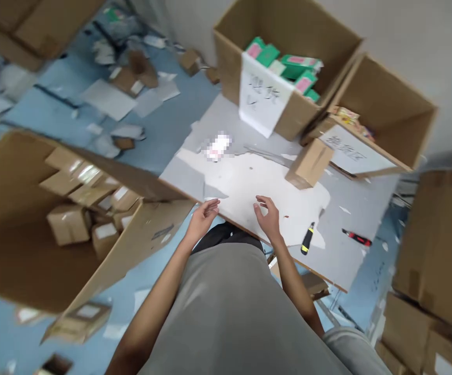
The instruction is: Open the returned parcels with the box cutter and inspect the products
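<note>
My left hand is over the near edge of the table, its fingers loosely extended and holding nothing. To its right, my right hand is open with thumb and fingers apart, above the worn white patch of the tabletop. A small closed cardboard box stands on the table beyond my right hand. Nearer to that hand lies a black and yellow utility knife. A red and black utility knife lies farther right. A blurred-out white item sits at the far left of the table.
At the table's back stand a large carton of green and pink boxes and a smaller carton with colourful packets. A big open carton of small parcels is at left. Stacked cartons stand right. Paper scraps litter the blue floor.
</note>
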